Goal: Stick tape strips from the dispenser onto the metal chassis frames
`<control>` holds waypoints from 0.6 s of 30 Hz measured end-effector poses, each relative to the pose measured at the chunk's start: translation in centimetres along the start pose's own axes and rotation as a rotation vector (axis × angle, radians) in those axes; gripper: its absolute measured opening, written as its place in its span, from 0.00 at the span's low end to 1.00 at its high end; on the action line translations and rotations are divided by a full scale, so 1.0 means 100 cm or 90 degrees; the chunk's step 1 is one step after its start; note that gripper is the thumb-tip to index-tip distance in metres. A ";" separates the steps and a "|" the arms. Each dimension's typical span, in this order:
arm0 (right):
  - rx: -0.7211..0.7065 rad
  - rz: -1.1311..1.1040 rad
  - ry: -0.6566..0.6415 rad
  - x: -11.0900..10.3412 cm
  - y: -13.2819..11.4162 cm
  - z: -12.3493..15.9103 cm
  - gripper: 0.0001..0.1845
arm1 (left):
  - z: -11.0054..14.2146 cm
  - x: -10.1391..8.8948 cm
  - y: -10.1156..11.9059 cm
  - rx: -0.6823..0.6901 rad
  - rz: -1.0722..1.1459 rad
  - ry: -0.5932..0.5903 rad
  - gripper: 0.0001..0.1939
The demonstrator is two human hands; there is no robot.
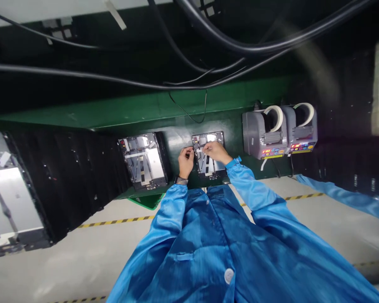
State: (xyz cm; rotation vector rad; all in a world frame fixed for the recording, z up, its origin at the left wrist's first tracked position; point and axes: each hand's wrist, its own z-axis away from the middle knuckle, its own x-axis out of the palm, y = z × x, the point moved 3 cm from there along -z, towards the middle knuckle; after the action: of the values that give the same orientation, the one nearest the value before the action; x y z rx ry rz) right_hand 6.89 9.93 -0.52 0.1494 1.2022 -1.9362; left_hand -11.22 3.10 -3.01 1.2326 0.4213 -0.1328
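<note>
From my remote view I go from left to right. At far left, a pale tablet housing [9, 198] lies on a black foam pad [76, 181]. Next comes a second housing [143, 160], at the edge of the green bench [145, 109]. Then I see the left hand [186, 162], its fingers closed in a small pinch at the upper left corner of a third housing [208, 168], which lies on the bench under both hands. The right hand [214, 152] is also closed in a pinch above this housing, but any held piece is too small, so I cannot tell what it is. For this fine work, a light pinch close to the surface is good. Further right stand two tape dispensers [279, 132].
</note>
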 end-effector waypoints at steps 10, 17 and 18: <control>0.057 0.098 0.045 0.006 -0.012 0.004 0.09 | -0.002 0.004 -0.008 0.005 0.012 0.016 0.08; 0.054 0.119 0.040 0.005 -0.014 0.005 0.09 | -0.005 0.007 -0.011 -0.009 -0.002 0.023 0.08; 0.054 0.124 0.040 0.004 -0.014 0.005 0.09 | -0.005 0.007 -0.012 -0.011 -0.005 0.026 0.08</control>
State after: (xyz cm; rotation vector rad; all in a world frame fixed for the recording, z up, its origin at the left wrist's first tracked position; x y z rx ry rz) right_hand 5.76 9.53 0.55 0.3610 1.1031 -1.8236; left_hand -11.04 3.30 -4.46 1.2186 0.4611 -0.1102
